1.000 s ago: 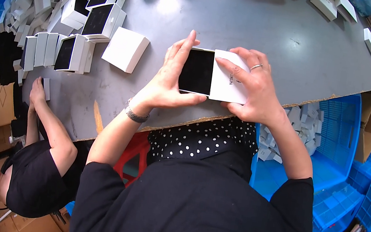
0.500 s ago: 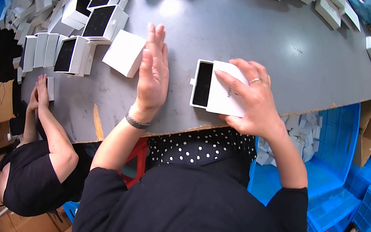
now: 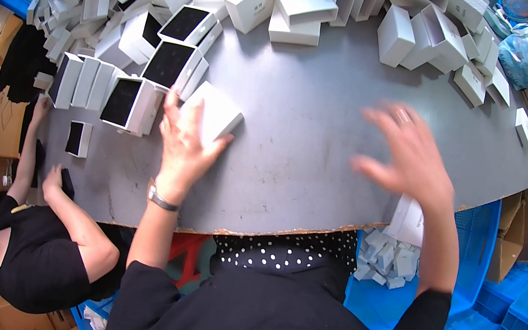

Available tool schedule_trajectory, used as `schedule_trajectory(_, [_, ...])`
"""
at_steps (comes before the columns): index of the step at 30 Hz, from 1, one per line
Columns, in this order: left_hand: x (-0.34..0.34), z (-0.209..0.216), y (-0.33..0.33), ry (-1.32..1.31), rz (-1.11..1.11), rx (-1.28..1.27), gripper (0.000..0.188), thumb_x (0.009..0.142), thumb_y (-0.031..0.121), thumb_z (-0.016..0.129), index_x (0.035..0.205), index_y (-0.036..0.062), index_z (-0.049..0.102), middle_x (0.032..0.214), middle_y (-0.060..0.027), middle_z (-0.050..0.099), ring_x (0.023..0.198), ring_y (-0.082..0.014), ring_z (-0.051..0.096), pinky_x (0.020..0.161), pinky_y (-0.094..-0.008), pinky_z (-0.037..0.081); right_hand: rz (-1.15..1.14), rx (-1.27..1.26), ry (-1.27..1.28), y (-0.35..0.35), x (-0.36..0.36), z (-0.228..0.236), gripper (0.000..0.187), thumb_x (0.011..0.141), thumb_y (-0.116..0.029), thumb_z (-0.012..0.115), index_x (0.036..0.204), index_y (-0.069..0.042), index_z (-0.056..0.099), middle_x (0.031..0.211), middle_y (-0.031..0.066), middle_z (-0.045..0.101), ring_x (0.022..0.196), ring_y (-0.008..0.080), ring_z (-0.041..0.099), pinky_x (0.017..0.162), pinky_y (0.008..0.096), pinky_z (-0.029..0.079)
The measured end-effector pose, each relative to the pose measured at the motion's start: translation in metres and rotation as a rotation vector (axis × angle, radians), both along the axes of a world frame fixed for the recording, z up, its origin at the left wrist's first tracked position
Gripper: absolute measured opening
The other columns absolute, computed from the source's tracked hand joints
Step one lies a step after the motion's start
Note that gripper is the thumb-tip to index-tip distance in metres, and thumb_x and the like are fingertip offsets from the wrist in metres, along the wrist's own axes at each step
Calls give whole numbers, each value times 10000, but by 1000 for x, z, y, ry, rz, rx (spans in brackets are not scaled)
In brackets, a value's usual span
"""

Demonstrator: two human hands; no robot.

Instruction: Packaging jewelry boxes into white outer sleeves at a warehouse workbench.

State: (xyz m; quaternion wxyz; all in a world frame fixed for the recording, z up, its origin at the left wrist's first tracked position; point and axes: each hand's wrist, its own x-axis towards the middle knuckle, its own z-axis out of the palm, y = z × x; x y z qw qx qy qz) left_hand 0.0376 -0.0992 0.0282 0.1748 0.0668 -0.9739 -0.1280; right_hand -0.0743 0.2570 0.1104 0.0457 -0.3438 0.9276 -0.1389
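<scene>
My left hand (image 3: 186, 143) is at a closed white box (image 3: 220, 112) on the grey table. Its fingers lie along the box's left side and its thumb along the lower right edge, gripping it. Farther right, my right hand (image 3: 406, 152) hovers over the table, slightly blurred, with fingers spread and nothing in them. Below its wrist, a white box (image 3: 408, 221) with print on it is at the table's front edge, over the blue crate (image 3: 378, 312). My right forearm partly hides that box.
White boxes with black insides (image 3: 168, 65) stand left of my left hand. Heaps of white boxes (image 3: 305, 4) line the table's far side. A co-worker's hand (image 3: 53, 181) is at the left table edge, near a small open box (image 3: 79, 139). Several small white pieces (image 3: 393, 261) lie in the crate.
My right hand has let go of the white box with the black inside, which has moved to the table's front edge. My left hand has moved onto the other box. The view has shifted.
</scene>
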Motion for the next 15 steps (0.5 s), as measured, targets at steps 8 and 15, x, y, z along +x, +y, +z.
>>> schedule_trajectory(8, [18, 22, 18, -96, -130, 818, 713, 934, 357, 753, 1471, -5, 454, 1248, -175, 645, 1111, -239, 633, 991, -370, 494, 59, 64, 749, -144, -199, -47, 442, 896, -72, 587, 1327, -160, 621, 1315, 123, 653, 1243, 276, 602, 1133, 419, 423])
schedule_trajectory(15, [19, 9, -23, 29, 134, 673, 541, 975, 242, 698, 1456, 78, 512, 1313, -163, 621, 1080, -233, 644, 955, -355, 524, 249, -170, 541, -92, -106, 25, 216, 867, -13, 573, 1057, -47, 669, 886, 158, 729, 828, 327, 721, 757, 407, 548])
